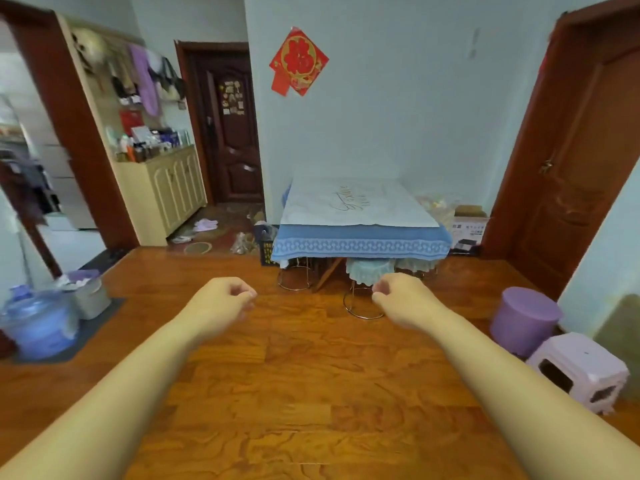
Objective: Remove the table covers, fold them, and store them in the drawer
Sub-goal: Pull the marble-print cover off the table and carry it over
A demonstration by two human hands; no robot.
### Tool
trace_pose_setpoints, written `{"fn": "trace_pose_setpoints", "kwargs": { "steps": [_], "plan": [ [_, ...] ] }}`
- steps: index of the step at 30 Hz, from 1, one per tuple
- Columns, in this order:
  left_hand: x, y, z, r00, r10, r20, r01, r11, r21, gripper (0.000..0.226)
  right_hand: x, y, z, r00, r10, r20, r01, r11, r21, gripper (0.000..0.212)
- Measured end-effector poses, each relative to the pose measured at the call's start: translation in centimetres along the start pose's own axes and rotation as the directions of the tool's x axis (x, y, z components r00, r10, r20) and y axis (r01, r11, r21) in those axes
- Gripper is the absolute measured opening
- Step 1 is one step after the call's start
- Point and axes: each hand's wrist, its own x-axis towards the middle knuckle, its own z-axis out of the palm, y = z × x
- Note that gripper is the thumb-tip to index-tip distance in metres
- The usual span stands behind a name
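I see both arms stretched over bare wood floor. Left hand [221, 301] and right hand [398, 296]: fingers loosely curled, holding nothing. Well ahead, a white printed cover sheet [353, 206] lies atop a blue patterned tablecloth [360, 242] on the table against the wall. Wire-legged stools with frilled teal covers [367, 271] stand beneath its front edge; a lilac bin [524, 318] stands at right.

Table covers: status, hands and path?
Left hand and right hand loosely curled, holding nothing. White sheet over blue patterned cloth, both still on table. Bare wooden floor ahead.
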Motion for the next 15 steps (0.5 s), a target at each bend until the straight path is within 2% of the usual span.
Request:
{"fn": "trace_pose_setpoints", "kwargs": {
  "steps": [4,8,12,15],
  "plan": [
    [9.1,-3.9,0.5,0.998,-0.068,-0.009,0.068,0.997,-0.045,0.020,9.8,-0.6,3.2,0.997,-0.018,0.073,0.018,1.000,0.005,0.016],
    [20.1,-6.7,0.8,0.997,-0.072,-0.015,0.070,0.989,-0.128,0.021,19.9,-1.2,5.6,0.995,0.027,0.092,-0.023,0.999,-0.040,0.016],
    [32.2,-8.3,1.8,0.994,-0.076,0.082,0.092,0.974,-0.205,0.021,29.9,-1.3,7.8,0.991,0.115,0.070,-0.116,0.993,0.004,0.016],
    [39.0,-8.2,3.3,0.985,-0.083,0.149,0.116,0.967,-0.226,0.020,35.2,-0.6,10.0,0.976,0.203,0.075,-0.212,0.969,0.130,0.014]
  ]
}}
